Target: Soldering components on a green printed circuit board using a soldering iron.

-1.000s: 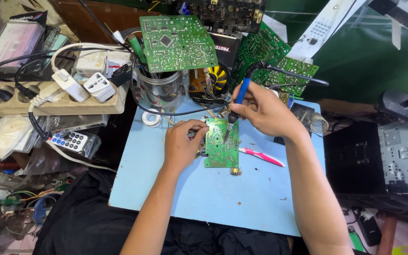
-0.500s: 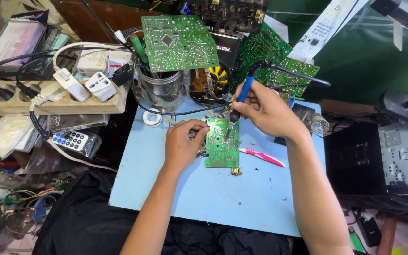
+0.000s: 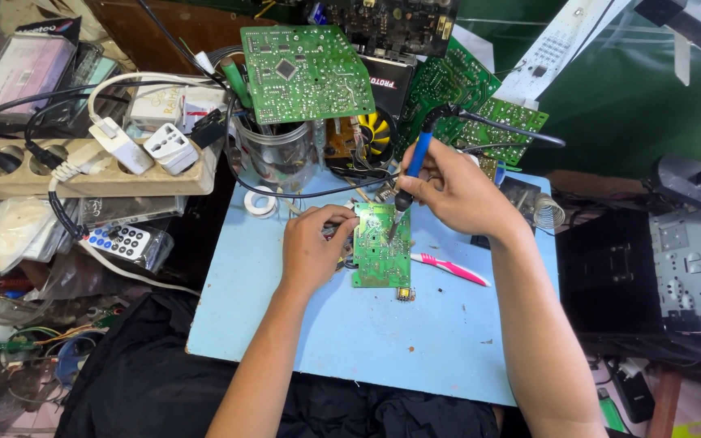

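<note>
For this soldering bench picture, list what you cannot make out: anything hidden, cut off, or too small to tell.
Head view only:
- Tip of the soldering iron on the small green circuit board: too small to see which joint it touches.
- Left hand: its fingertips hide the board's left edge and whatever they pinch.
- Right hand covers the iron's lower grip.
- Pink tool: one end hidden behind the board.
- Black device: cut off by the right edge.

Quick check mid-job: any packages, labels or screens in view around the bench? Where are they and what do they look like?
Flat clear-wrapped package: far left top, rectangular, pinkish-grey with dark header strip.
Remote control in clear bag: left of blue mat, white with rows of buttons.
Black box with a label: behind the upright green board, dark, light lettering.
No lit screens visible.
</note>
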